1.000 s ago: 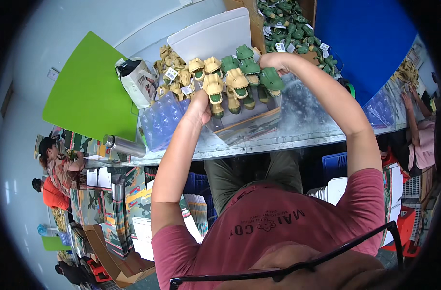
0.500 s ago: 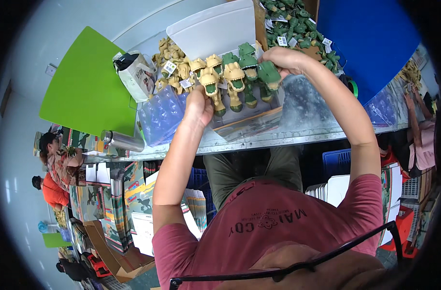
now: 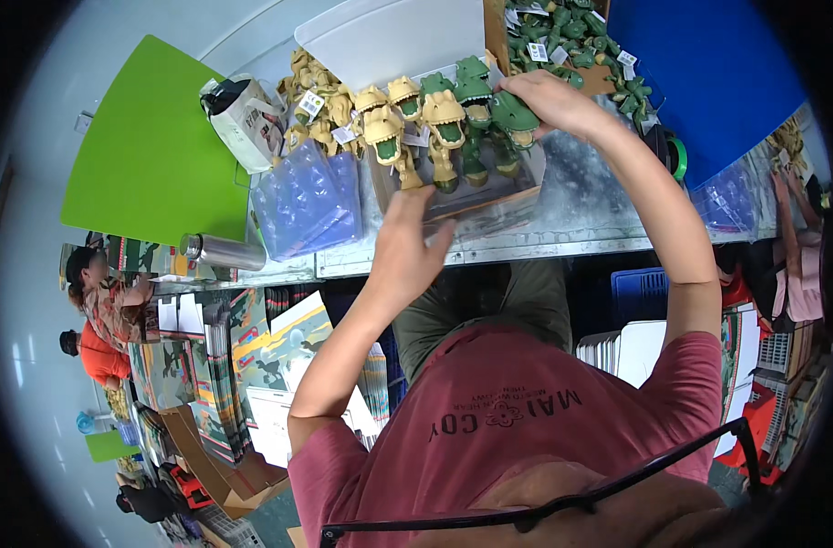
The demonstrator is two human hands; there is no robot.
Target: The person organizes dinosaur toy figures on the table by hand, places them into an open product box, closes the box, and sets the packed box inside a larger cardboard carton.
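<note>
Tan toy dinosaurs [image 3: 382,128] and green toy dinosaurs [image 3: 513,117] with open mouths stand in rows in an open box [image 3: 526,199] on the table. The box has a raised white lid [image 3: 393,41]. At its front left side is my left hand [image 3: 409,245], thumb spread wide, fingertips by the foot of a tan dinosaur and slightly blurred. My right hand [image 3: 551,102] reaches round the box's right side, its fingers curled at the back of the rightmost green dinosaur's head and partly hidden by it.
Clear plastic trays [image 3: 307,203] lie left of the box. Behind are a tan dinosaur pile [image 3: 318,91] and a green dinosaur pile [image 3: 571,36]. A white bag [image 3: 247,123], a steel bottle [image 3: 223,251] and a green tape roll [image 3: 678,159] stand about. Other people work at both sides.
My left hand has left the side of the front tan dinosaur and moved down and right to the box's front, its thumb spreading. My right hand stays at the rightmost green dinosaur.
</note>
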